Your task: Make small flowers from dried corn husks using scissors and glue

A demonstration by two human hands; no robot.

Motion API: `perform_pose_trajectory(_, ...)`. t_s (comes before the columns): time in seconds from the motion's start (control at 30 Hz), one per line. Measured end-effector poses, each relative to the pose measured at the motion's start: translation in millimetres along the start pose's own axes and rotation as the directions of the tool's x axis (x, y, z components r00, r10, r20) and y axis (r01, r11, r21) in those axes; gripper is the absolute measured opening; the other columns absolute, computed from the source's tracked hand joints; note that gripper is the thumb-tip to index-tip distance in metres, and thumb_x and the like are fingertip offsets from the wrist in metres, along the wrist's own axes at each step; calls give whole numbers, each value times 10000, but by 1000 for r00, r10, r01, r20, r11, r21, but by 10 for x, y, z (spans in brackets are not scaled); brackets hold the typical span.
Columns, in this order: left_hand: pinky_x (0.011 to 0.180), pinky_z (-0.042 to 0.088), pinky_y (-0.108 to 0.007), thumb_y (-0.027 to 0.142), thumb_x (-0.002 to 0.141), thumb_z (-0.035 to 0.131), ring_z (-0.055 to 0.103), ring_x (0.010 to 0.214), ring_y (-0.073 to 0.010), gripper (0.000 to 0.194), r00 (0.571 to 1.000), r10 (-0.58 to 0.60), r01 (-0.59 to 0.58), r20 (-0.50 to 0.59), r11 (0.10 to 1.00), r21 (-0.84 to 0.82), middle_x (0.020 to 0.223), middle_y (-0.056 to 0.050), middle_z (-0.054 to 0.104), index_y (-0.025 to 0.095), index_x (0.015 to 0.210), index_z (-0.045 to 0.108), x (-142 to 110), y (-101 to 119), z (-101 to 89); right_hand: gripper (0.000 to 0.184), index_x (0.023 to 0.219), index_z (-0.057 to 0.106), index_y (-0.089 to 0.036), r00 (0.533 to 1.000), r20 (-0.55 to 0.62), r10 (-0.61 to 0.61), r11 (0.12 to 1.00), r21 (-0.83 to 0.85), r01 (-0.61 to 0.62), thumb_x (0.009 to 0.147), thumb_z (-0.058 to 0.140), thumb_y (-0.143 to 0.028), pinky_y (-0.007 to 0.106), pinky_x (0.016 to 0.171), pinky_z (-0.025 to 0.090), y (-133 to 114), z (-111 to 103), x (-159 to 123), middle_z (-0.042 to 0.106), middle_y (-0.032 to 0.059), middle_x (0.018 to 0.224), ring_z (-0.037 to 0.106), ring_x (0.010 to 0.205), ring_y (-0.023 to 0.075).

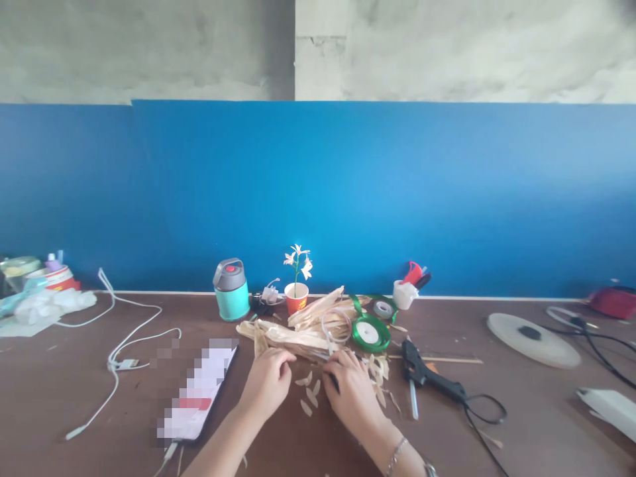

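Brown wooden tabletop (50,384) below a matte blue painted wall (318,199). Long pale dried corn-husk strips (283,338) just ahead of both hands, long axis running left to right. Left hand (267,383) nearer the strips' middle, fingers (281,361) curled narrowly at the near edge, grip unclear. Right hand (352,391), fingers (342,374) closed around a thin black-handled tool (332,382), probably scissors. Small pale petal-shaped husk pieces (308,391) between both hands.

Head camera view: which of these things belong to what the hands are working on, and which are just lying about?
Seemingly part of the work: left hand, right hand, dried husk bundle, cut husk pieces, green ribbon roll, hot glue gun.

Just lying about: teal flask, white cable, phone.
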State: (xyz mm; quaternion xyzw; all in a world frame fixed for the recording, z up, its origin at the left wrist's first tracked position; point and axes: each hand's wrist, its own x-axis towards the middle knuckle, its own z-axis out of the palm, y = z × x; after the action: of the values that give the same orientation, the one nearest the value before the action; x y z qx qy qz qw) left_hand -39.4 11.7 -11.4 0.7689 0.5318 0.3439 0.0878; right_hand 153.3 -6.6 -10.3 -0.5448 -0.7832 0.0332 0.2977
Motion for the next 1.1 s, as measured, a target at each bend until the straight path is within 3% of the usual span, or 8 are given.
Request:
perform_pose_trajectory(0.33,768,514,-347,56,723,425,670,811,-220,305,998,18,-18,-68,1000,2,809,-58,726,202,779,686,5,-12,-14,215,728,658,-218,1000,-10,25,1000,-14,-25,795,513,-75,366,738,367,-15,0,0,640,43,838,558,844,240)
perform_pose_trajectory(0.47,732,507,-324,119,778,410,680,774,-214,291,988,-18,21,-155,1000,13,811,-48,739,211,801,686,14,1,-43,242,827,665,-227,1000,-19,-9,999,49,10,805,484,-67,362,759,384,-54,-61,7,642,47,881,551,879,237)
perform_pose_trajectory(0.63,681,501,-316,181,793,417,688,708,-215,278,972,-105,111,-210,994,13,822,-42,753,211,846,688,22,11,-87,479,1210,547,-293,960,46,-275,954,139,267,803,460,-54,371,846,376,-265,-207,-45,620,49,1079,517,984,229)
perform_pose_trajectory(0.73,651,498,-298,230,807,434,697,715,-215,269,971,-138,141,-194,990,3,858,-45,759,217,879,692,33,-12,-81,574,1285,486,-308,897,95,-431,898,138,417,777,459,-45,361,827,379,-398,-234,-88,627,44,1031,526,923,210)
perform_pose_trajectory(0.83,568,475,-275,287,824,448,686,613,-203,262,974,-156,160,-164,987,8,747,-45,755,215,839,700,42,-38,-57,561,1279,495,-281,859,118,-498,866,122,485,766,460,-58,329,753,389,-453,-204,-104,642,45,937,534,839,198)
perform_pose_trajectory(0.97,577,460,-271,343,846,464,663,591,-191,275,975,-118,124,-188,992,20,651,-36,723,217,726,677,37,-27,-50,516,1253,508,-248,873,113,-475,879,110,464,773,457,-66,324,746,383,-428,-156,-101,650,44,868,538,795,198)
perform_pose_trajectory(1.1,715,464,-314,309,860,465,653,749,-212,242,952,-22,29,-305,999,20,767,-56,720,208,754,658,19,16,-61,432,1177,554,-236,927,58,-372,923,130,362,805,441,-48,337,809,362,-371,-128,-93,668,44,890,565,837,199)
